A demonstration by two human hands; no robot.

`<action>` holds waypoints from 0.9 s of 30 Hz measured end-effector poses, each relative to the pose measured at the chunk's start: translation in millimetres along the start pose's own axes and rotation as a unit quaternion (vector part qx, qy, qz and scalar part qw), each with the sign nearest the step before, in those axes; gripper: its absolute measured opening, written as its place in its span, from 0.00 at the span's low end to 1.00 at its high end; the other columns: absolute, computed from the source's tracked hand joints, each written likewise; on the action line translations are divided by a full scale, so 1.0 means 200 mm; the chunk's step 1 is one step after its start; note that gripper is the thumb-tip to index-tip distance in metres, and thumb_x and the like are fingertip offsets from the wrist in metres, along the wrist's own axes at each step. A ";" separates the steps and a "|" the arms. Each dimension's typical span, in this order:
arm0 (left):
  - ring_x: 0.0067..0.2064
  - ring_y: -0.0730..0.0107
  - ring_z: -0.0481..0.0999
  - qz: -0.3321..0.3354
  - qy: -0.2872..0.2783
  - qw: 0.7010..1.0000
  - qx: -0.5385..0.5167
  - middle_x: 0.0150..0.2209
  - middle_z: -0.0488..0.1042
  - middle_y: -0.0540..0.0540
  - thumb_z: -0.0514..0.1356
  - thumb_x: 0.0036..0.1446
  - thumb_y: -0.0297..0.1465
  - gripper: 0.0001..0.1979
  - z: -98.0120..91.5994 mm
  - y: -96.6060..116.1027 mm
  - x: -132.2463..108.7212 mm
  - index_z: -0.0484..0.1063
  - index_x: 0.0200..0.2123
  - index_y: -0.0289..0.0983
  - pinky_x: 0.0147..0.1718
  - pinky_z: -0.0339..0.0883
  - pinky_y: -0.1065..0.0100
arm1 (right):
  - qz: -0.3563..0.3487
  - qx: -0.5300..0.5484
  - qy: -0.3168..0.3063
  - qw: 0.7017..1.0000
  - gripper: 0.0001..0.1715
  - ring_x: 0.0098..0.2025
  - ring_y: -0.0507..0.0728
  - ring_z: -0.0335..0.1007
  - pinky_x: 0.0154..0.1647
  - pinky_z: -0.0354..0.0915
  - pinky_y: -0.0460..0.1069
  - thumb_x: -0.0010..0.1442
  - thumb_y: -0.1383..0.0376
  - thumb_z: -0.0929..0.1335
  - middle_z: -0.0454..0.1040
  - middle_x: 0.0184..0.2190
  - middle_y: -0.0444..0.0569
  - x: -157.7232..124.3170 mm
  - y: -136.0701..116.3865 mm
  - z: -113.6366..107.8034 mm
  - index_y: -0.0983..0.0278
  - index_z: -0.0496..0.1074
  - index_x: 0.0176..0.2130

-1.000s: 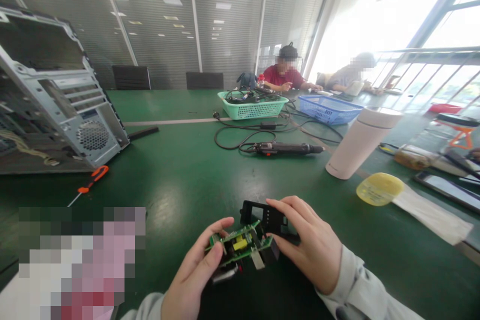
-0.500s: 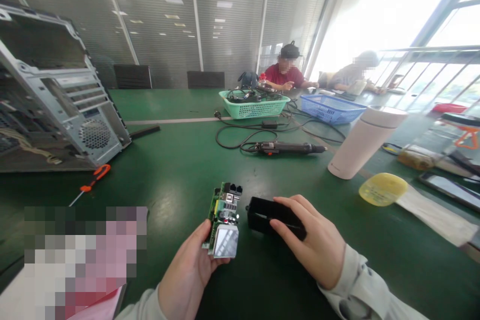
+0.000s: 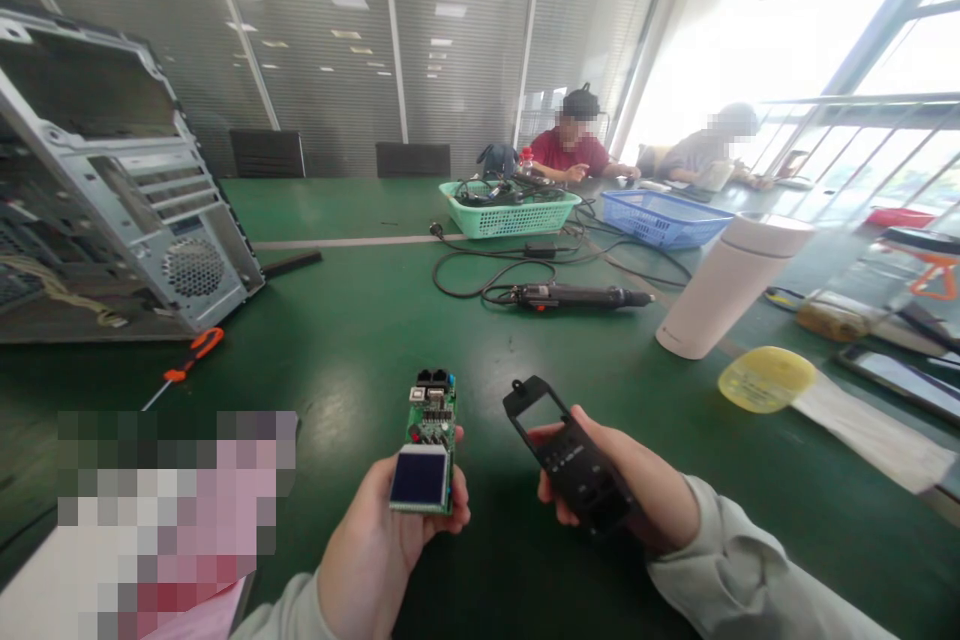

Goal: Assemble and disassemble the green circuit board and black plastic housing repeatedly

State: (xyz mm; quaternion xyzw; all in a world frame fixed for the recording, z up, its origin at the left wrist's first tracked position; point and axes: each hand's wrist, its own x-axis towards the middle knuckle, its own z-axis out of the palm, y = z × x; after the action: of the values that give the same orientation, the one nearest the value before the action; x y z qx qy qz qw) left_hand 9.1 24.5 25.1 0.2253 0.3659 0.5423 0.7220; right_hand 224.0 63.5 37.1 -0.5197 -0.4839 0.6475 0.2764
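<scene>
My left hand [image 3: 390, 545] holds a small green circuit board [image 3: 427, 440] flat on its fingers, face up, with a square blue-grey display at the near end and black connectors at the far end. My right hand [image 3: 637, 485] grips a black plastic housing [image 3: 566, 455] with a rectangular window opening, tilted with the window end pointing away from me. The two parts are apart, a short gap between them, both held just above the green table [image 3: 360, 340].
An open computer case [image 3: 112, 190] stands at the left with an orange-handled screwdriver [image 3: 187, 355] beside it. An electric screwdriver [image 3: 574, 296] and cables lie mid-table, before a green basket [image 3: 506, 210] and a blue basket [image 3: 656, 217]. A white tumbler [image 3: 724, 285], yellow disc [image 3: 765, 378] and phone [image 3: 900, 375] sit right. Two people sit at the far end.
The board and the black housing were together a second ago; now they are separated. My left hand turned the board display-up, and my right hand lifted and turned the housing.
</scene>
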 end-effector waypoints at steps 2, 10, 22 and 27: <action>0.26 0.66 0.74 0.004 0.000 1.000 0.006 0.24 0.79 0.45 0.57 0.57 0.36 0.16 0.00 0.00 0.00 0.80 0.40 0.33 0.28 0.65 0.68 | 0.039 0.047 -0.056 0.997 0.50 0.20 0.54 0.69 0.23 0.65 0.50 0.43 0.28 0.60 0.73 0.23 0.50 0.00 0.01 0.01 0.67 0.73 0.39; 0.20 0.65 0.72 0.005 -0.026 1.000 0.004 0.19 0.79 0.44 0.64 0.44 0.46 0.23 -0.07 -0.08 0.08 0.82 0.35 0.32 0.20 0.62 0.67 | 0.078 0.292 -0.177 0.937 0.31 0.25 0.50 0.74 0.26 0.67 0.44 0.50 0.43 0.72 0.75 0.29 0.45 -0.02 0.05 0.03 0.63 0.74 0.42; 0.23 0.65 0.77 0.012 0.029 0.999 0.036 0.24 0.82 0.44 0.74 0.31 0.51 0.27 -0.05 -0.06 0.09 0.80 0.29 0.36 0.18 0.65 0.70 | -0.270 -0.411 0.369 0.789 0.30 0.46 0.63 0.71 0.49 0.67 0.60 0.57 0.44 0.63 0.73 0.43 0.52 -0.15 0.16 -0.56 0.57 0.69 0.52; 0.29 0.63 0.79 0.048 0.041 0.997 0.035 0.30 0.82 0.44 0.70 0.43 0.49 0.22 -0.08 -0.10 0.10 0.78 0.34 0.37 0.19 0.66 0.71 | -0.212 -0.503 0.449 0.707 0.26 0.42 0.68 0.70 0.43 0.66 0.63 0.58 0.48 0.63 0.74 0.39 0.60 -0.28 0.34 -0.91 0.59 0.74 0.48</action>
State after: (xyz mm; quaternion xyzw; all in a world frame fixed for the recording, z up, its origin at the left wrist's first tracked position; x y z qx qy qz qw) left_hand 11.8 35.4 -5.4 0.2454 0.4023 0.5720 0.6714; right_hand 422.9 50.7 -1.2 -0.6947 -0.6539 -0.0776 0.2893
